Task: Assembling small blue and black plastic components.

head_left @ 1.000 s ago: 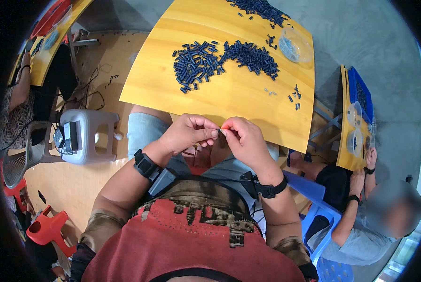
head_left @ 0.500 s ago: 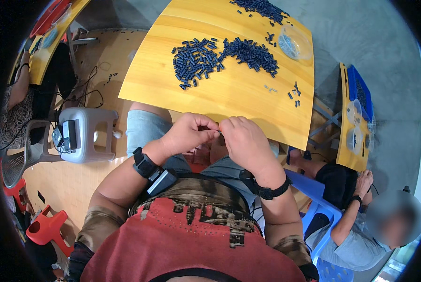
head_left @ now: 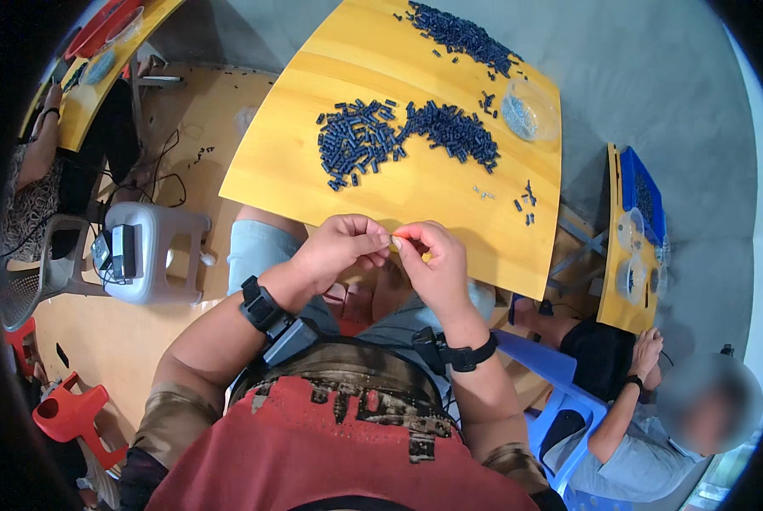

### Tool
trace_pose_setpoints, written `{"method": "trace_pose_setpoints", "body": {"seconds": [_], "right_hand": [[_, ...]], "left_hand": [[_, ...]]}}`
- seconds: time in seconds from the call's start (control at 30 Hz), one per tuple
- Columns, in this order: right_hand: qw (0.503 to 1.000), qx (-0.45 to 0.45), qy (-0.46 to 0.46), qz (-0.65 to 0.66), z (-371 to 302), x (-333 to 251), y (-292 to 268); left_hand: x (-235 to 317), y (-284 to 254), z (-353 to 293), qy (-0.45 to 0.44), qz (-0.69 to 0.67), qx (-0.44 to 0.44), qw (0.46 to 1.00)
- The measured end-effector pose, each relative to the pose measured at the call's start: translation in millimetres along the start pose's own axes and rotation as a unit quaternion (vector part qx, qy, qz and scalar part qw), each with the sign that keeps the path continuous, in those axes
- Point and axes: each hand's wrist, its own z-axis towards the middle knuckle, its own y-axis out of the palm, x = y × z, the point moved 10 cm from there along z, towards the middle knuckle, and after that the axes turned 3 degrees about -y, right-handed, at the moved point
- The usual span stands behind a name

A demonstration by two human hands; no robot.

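My left hand (head_left: pixel 347 249) and my right hand (head_left: pixel 435 262) meet at the near edge of the yellow table (head_left: pixel 270 175), above my lap. Thumb and fingers of both are pinched together, their tips almost touching. Whatever sits between the fingertips is too small to make out. A bit of yellow shows between the right fingers; I cannot tell whether it is an object or the tabletop. Beyond my hands lie a loose heap of short black cylindrical pieces (head_left: pixel 356 140) and a denser heap of like pieces (head_left: pixel 456 132).
More black pieces (head_left: pixel 466 38) are spread along the far edge. A clear bowl of small silvery parts (head_left: pixel 519 117) stands at the right, with a few clear bits (head_left: pixel 483 194) nearer me. A grey stool (head_left: pixel 155 251) is at left; a seated person (head_left: pixel 628 426) is at right.
My right hand has turned, so its pinching thumb and fingers now show. The view has shifted slightly, and the heaps appear a little lower.
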Motion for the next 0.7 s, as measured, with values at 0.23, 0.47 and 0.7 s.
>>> {"method": "trace_pose_setpoints", "body": {"seconds": [0.23, 0.47, 0.7], "right_hand": [[0.996, 0.065, -0.064, 0.01, -4.1, -6.4, -1.8], [0.993, 0.054, -0.075, -0.067, -4.5, -7.1, -1.3], [0.991, 0.056, -0.078, -0.094, -6.9, -9.8, -3.6]], "left_hand": [[-4.8, 0.3, 7.3, -0.017, -0.082, 0.023, 0.996], [-14.7, 7.5, 7.5, -0.048, -0.139, 0.024, 0.989], [-18.0, 10.0, 3.2, -0.054, -0.133, 0.014, 0.99]]}}
